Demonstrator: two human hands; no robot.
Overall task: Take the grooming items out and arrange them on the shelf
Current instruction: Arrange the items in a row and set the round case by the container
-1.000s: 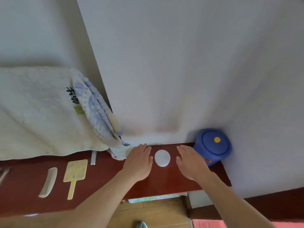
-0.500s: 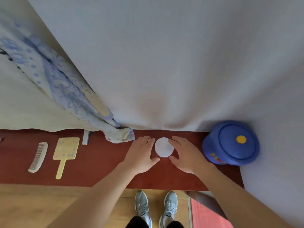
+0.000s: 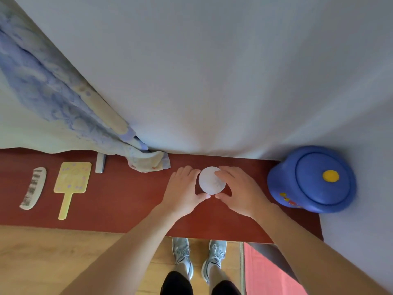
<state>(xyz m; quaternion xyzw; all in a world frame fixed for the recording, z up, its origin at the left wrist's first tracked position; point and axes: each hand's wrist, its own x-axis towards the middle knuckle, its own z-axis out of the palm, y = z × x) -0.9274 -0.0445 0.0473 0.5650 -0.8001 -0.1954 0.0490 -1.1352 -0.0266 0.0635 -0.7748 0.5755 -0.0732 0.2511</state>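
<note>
A small round white jar [image 3: 211, 180] stands on the red-brown shelf [image 3: 119, 201]. My left hand [image 3: 182, 192] curls round its left side and my right hand [image 3: 238, 190] curls round its right side, thumbs meeting at the front. Far to the left on the shelf lie a pale comb [image 3: 34, 188] and a yellow hand mirror [image 3: 71, 184], side by side. A small grey flat item [image 3: 100, 162] lies just behind the mirror, partly under a towel.
A blue lidded pot [image 3: 314, 179] with a yellow knob stands at the shelf's right end against the wall. A blue-patterned towel [image 3: 63, 111] hangs down onto the shelf at the left. Below the shelf edge are a wooden floor, my shoes and a red mat [image 3: 270, 273].
Both hands have closed in from either side of the white jar and now hold it. The view has tilted downward, showing the floor and my feet.
</note>
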